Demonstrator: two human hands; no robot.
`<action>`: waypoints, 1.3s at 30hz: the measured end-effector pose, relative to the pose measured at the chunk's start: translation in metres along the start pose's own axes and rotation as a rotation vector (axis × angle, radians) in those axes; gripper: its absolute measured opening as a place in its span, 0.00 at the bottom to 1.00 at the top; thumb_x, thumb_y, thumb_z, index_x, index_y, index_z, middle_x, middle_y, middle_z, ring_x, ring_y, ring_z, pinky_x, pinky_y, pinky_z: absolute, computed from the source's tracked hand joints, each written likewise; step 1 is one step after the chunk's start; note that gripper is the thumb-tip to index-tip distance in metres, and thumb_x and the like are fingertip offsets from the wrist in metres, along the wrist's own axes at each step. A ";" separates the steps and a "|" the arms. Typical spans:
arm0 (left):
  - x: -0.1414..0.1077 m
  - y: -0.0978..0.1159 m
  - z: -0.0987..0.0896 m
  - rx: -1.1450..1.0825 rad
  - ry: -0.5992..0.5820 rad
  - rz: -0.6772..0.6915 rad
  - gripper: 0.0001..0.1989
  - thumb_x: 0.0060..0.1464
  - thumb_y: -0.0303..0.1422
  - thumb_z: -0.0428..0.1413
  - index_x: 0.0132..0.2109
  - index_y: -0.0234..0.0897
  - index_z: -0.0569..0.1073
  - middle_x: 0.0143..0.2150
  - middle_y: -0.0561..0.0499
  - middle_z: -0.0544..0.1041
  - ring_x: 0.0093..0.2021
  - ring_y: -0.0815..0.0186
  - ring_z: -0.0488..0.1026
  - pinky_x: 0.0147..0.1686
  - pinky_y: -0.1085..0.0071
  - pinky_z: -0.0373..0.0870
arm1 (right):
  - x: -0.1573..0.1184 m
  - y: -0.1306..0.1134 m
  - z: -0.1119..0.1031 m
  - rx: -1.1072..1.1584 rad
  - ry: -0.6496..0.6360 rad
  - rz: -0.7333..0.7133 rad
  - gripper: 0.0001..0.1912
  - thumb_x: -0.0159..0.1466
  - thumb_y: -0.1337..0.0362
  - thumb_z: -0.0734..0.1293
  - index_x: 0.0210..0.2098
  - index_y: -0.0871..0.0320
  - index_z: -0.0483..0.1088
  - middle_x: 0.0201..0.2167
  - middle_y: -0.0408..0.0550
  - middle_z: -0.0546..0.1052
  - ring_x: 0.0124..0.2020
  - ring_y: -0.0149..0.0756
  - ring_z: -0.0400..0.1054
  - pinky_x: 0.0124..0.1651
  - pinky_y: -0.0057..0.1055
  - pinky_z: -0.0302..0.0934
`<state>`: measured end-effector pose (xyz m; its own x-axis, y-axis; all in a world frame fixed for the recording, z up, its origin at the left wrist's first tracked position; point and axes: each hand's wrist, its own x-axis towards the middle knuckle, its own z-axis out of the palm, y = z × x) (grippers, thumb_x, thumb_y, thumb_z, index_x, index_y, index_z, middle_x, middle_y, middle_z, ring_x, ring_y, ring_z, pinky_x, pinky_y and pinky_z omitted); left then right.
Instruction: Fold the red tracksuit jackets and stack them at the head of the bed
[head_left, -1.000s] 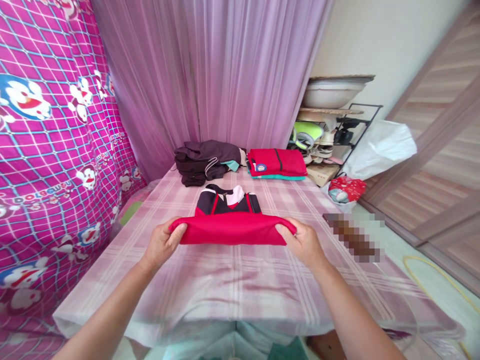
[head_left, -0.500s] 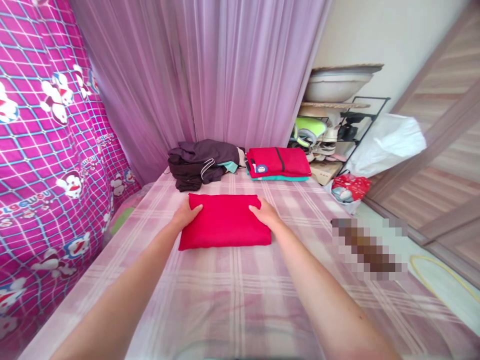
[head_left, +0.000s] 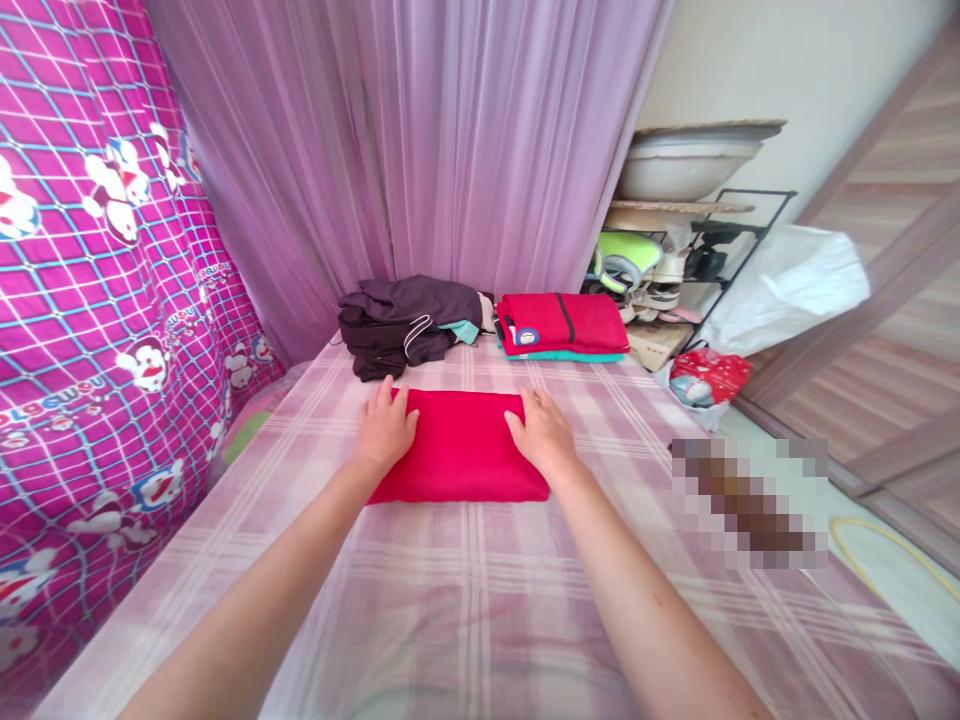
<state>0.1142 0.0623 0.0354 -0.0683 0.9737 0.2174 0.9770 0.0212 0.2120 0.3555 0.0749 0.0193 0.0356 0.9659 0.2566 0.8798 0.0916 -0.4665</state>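
Note:
A folded red cloth lies flat on the plaid bedsheet in the middle of the view. My left hand rests on its left side, fingers apart and pointing away from me. On the right side of the cloth lies my right hand, its fingers also spread. Neither hand is wrapped round the cloth. Behind it are a heap of dark clothes on the left and a folded red garment with a blue round patch, on top of a teal one, on the right.
Purple curtains hang behind the bed, and a pink patterned cloth hangs at the left. A rack with shoes and basins stands at the back right, beside a white bag and a red bag.
Both hands have let go of the cloth's side edges and opened, and now lie on top of its sides. The view has shifted slightly.

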 end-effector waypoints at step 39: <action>0.008 -0.034 0.070 -0.160 0.153 -0.090 0.26 0.64 0.38 0.43 0.62 0.28 0.68 0.66 0.34 0.65 0.67 0.54 0.61 0.65 0.56 0.60 | 0.010 0.057 0.070 0.270 0.137 0.003 0.30 0.69 0.55 0.50 0.60 0.63 0.68 0.60 0.58 0.71 0.62 0.42 0.64 0.65 0.42 0.56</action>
<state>0.0945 0.0850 -0.0367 -0.1959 0.9234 0.3300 0.9219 0.0586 0.3831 0.3729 0.1069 -0.0645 0.1179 0.9260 0.3585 0.7223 0.1678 -0.6709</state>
